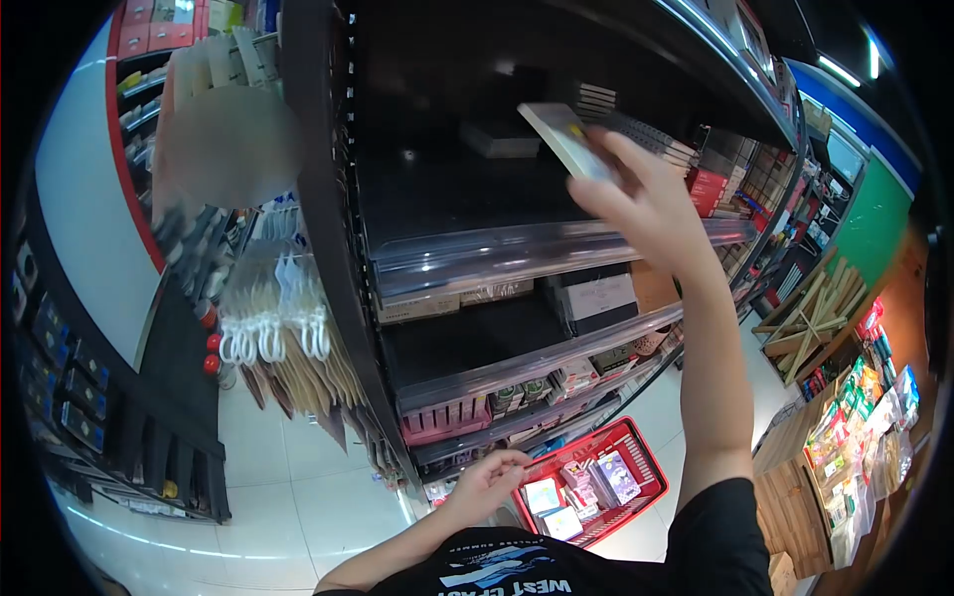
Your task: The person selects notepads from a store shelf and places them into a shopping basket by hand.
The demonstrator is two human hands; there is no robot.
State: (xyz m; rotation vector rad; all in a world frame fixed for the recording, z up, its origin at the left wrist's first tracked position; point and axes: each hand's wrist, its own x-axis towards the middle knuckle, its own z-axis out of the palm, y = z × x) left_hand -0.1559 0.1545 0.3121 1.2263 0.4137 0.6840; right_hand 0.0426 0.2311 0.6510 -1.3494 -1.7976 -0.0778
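Observation:
My right hand (651, 199) is raised over the upper shelf and closed around a flat rectangular box (566, 139) with pale sides and a small yellow mark. The box is tilted in my fingers, above the black shelf board. Low down, my left hand (484, 489) hovers beside the rim of a red shopping basket (651, 467), its fingers loosely bent and slightly apart. I make out nothing in it. Several small boxes and packs lie in the basket, among them a purple patterned pack (618, 479).
A dark flat box (500, 139) and stacked boxes (656, 139) sit on the upper shelf (447, 214). A clear lip (477, 260) runs along its front. Hanging packets (273, 333) are at left. A wooden bin (790, 482) with bagged goods stands at right.

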